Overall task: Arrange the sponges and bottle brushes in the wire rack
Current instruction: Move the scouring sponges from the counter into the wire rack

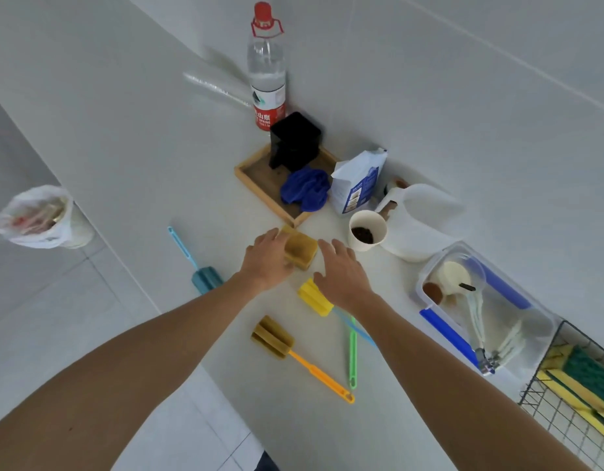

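Fingers of my left hand (266, 258) lie on the sponge (301, 249), not yet closed; my right hand (341, 277), open and empty, flanks its other side.

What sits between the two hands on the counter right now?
In the head view, a stained yellow sponge lies between the left hand and the right hand; the left hand's fingers touch it.

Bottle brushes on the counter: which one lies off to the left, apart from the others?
The blue bottle brush, left of the left hand. The yellow-headed brush and the brown-headed, orange-handled brush lie together nearer the right hand.
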